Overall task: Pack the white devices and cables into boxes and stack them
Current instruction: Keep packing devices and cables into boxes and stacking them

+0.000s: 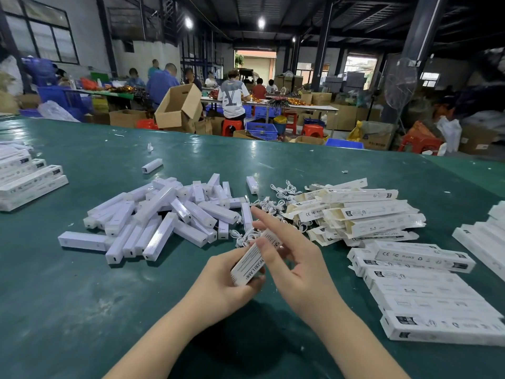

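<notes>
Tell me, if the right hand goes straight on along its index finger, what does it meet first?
Probably the white cables tangled just beyond the right hand's fingertip; depth is unclear from this single view.

Two ceiling lamps [261,22] are shining hard from the dark roof, while daylight is coming in through the far doorway [257,64]. Soft glare is spreading across the green table [82,296], and a shadow is pooling under the forearms. The wide lens is bending the edges, and the right side is blurring.
</notes>
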